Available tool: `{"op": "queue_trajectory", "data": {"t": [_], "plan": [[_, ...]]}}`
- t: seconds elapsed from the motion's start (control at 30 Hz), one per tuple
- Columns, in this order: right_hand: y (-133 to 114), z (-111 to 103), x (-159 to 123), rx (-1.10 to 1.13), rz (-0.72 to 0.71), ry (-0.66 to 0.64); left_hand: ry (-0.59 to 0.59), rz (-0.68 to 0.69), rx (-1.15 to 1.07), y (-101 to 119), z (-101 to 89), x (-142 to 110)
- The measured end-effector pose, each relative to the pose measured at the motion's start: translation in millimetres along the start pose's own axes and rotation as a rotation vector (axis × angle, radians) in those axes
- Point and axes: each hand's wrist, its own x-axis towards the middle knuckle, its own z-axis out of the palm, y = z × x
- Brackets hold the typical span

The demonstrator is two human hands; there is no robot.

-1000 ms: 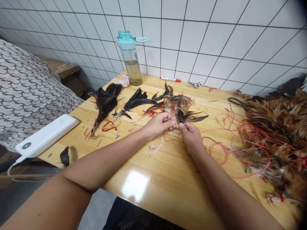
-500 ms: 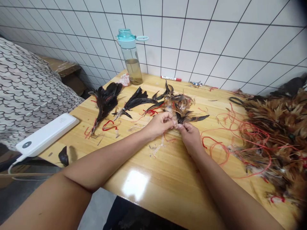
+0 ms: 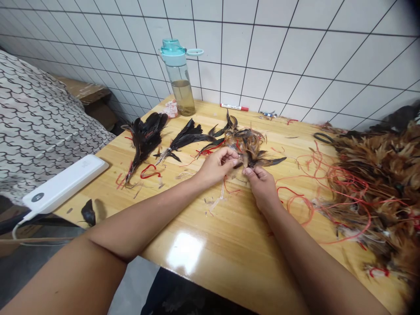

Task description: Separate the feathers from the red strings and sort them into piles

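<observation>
— Nearest?
— Left hand (image 3: 216, 165) and right hand (image 3: 260, 186), fingertips together, both pinching the quill end of one feather bunch (image 3: 251, 148) on the table (image 3: 210, 258).
— Lying how?
— Fanning away from both hands, long axis toward the wall; left hand slightly farther in.
— Beyond?
— Black feathers (image 3: 144, 135), then bottle (image 3: 179, 78).

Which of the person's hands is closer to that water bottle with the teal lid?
The left hand. It lies nearer the water bottle, which stands up-left of it by the tiled wall. The right hand sits farther right and closer to the person, pinching the brown feather bunch.
</observation>
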Motion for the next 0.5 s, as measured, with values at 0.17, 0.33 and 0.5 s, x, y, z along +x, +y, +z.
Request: {"op": "queue_trajectory", "data": {"t": [0.17,0.33,0.5], "plan": [[-11.0,-1.5,2.3,0.231,0.096,0.096,0.046,0.128,0.478,-10.5,-11.1,6.4],[-12.7,-2.6,6.5,0.368,0.157,0.115,-0.049,0.22,0.658,-12.1,1.8,5.9],[-7.5,-2.8,8.3,0.387,0.138,0.128,-0.092,0.207,0.785,-10.2,14.1,10.5]]}}
